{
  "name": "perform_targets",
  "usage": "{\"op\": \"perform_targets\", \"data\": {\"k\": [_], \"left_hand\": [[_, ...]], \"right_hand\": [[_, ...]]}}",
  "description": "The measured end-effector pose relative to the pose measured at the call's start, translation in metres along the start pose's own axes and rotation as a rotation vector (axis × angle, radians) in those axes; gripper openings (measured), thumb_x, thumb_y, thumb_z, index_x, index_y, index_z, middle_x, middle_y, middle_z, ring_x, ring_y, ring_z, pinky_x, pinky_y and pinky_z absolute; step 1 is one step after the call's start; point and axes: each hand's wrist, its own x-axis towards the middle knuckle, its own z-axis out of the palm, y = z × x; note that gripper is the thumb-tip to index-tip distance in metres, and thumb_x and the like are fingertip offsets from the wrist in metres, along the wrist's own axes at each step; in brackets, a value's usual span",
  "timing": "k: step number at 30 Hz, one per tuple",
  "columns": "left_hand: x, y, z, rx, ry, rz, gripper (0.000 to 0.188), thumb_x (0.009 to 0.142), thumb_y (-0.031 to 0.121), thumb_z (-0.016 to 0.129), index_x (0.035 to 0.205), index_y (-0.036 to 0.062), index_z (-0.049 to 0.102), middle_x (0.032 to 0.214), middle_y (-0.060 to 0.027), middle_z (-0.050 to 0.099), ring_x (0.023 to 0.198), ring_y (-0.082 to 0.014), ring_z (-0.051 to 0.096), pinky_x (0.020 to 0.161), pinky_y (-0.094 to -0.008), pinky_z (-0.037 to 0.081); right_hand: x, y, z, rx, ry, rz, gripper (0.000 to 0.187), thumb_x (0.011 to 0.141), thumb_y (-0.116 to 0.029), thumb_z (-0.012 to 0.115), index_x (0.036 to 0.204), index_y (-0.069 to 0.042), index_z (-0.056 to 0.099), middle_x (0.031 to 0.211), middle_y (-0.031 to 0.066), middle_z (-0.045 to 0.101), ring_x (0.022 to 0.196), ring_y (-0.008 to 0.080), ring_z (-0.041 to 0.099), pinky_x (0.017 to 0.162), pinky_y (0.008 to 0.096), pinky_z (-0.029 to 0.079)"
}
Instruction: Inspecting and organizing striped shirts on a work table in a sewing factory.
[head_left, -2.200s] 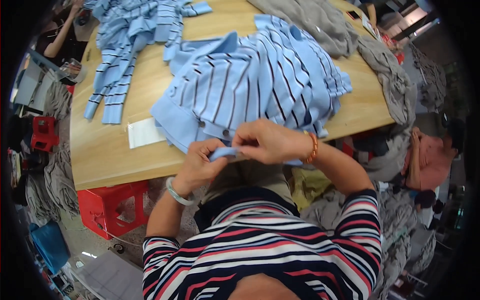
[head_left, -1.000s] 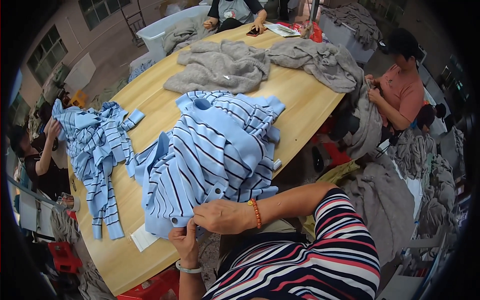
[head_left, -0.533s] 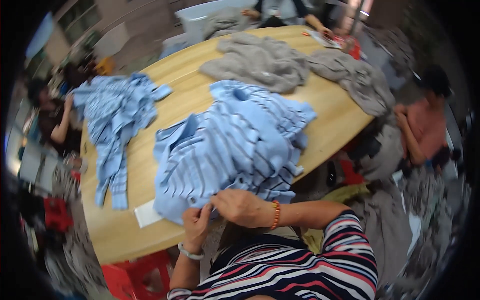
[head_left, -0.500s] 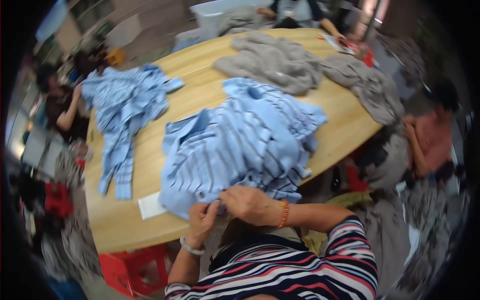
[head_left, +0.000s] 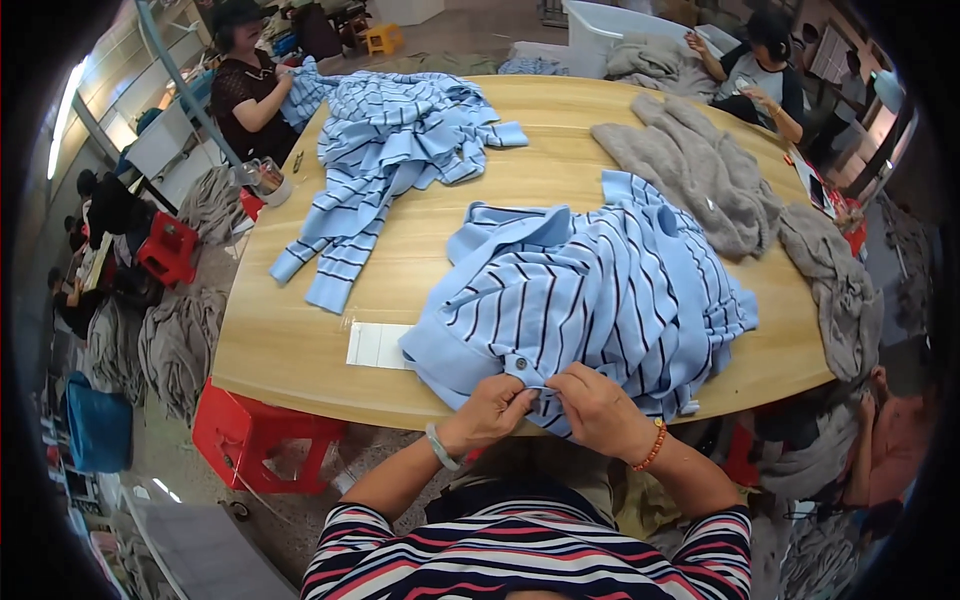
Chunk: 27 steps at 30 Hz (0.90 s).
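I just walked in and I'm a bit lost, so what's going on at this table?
A person's left hand and right hand meet at the near edge of a light-blue striped garment, pinching its cloth beside a dark button. The garment lies bunched on a wooden table, next to a white slip. At the far left, a co-worker holds blue striped cloth. Grey cloth lies toward the far right.
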Motion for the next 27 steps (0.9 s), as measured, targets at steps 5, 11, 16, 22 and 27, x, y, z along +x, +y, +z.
{"op": "perform_targets", "data": {"k": [5,11,16,22,27], "left_hand": [[0.005,-0.009,-0.005,-0.175,-0.047,0.012,0.016,0.093,0.011,0.054,0.084,-0.0021,0.057,0.060,-0.0095,0.043,0.056,-0.0134,0.037,0.052,-0.0307,0.035],[0.009,-0.012,-0.011,0.022,-0.117,0.047,0.021,0.090,0.014,0.057,0.075,-0.0003,0.053,0.062,-0.0152,0.049,0.055,-0.0275,0.044,0.053,-0.0370,0.038],[0.011,-0.005,-0.012,0.044,-0.103,0.045,0.022,0.089,0.014,0.059,0.073,-0.0001,0.052,0.063,-0.0173,0.049,0.056,-0.0307,0.044,0.053,-0.0374,0.037],[-0.011,0.012,-0.031,-0.084,-0.013,-0.116,0.012,0.084,0.013,0.069,0.084,0.0017,0.064,0.062,0.0025,0.052,0.057,-0.0037,0.042,0.049,-0.0228,0.033],[-0.042,0.025,-0.052,0.141,-0.073,-0.078,0.010,0.080,0.007,0.070,0.087,0.0025,0.064,0.074,-0.0027,0.059,0.071,-0.0125,0.051,0.062,-0.0262,0.038]], "right_hand": [[0.004,0.008,0.001,-0.056,0.018,-0.072,0.021,0.080,0.004,0.057,0.100,0.002,0.060,0.085,0.0149,0.056,0.072,0.0312,0.058,0.063,0.0371,0.048],[0.010,0.017,-0.005,0.019,-0.033,-0.166,0.018,0.078,0.006,0.058,0.095,0.001,0.059,0.081,0.0130,0.056,0.070,0.0307,0.059,0.060,0.0366,0.048],[0.018,0.015,-0.013,0.213,-0.086,-0.180,0.016,0.078,0.005,0.060,0.093,0.000,0.060,0.077,0.0135,0.054,0.067,0.0300,0.057,0.058,0.0362,0.046],[0.015,0.011,-0.016,0.355,-0.047,0.152,0.012,0.080,-0.008,0.072,0.078,-0.002,0.061,0.067,0.0068,0.059,0.057,0.0136,0.054,0.052,0.0261,0.042],[0.013,-0.008,-0.015,0.210,-0.048,0.092,0.009,0.079,-0.003,0.070,0.083,-0.002,0.062,0.082,0.0077,0.062,0.064,0.0188,0.060,0.056,0.0279,0.046]]}}
